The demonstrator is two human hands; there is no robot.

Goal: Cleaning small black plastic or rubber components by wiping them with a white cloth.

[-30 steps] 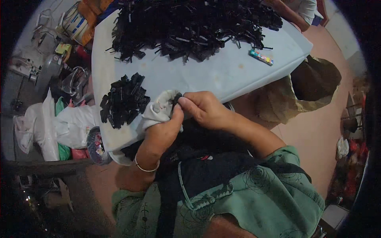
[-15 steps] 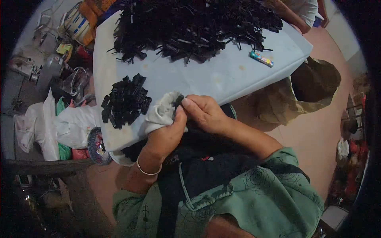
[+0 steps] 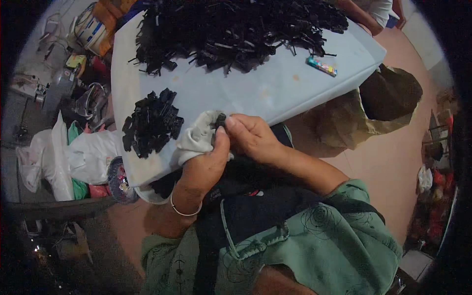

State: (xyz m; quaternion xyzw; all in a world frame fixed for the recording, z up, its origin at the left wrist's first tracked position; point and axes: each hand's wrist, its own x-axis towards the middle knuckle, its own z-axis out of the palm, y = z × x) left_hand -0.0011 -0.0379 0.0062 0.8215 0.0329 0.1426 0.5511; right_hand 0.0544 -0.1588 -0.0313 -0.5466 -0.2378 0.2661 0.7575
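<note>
A white cloth is bunched over the fingers of my left hand. Between the left thumb and the cloth sits a small black piece, end showing, its exact kind too small to tell. My right hand is closed, thumb and fingertips pinched right beside that piece; what they grip, if anything, is hidden. Just left of my hands lies a small pile of short black pieces on the pale table. A far larger heap of black strip-like pieces covers the table's far side.
A colourful tube-shaped packet lies near the table's right edge. Beside that edge stands an open brown sack. White plastic bags and a bowl of wrapped items are at the left. Another person's arm rests at the far right.
Both hands stay together in nearly the same place. The black piece now shows more clearly between the left thumb and the cloth, and the right fingertips sit slightly apart from it.
</note>
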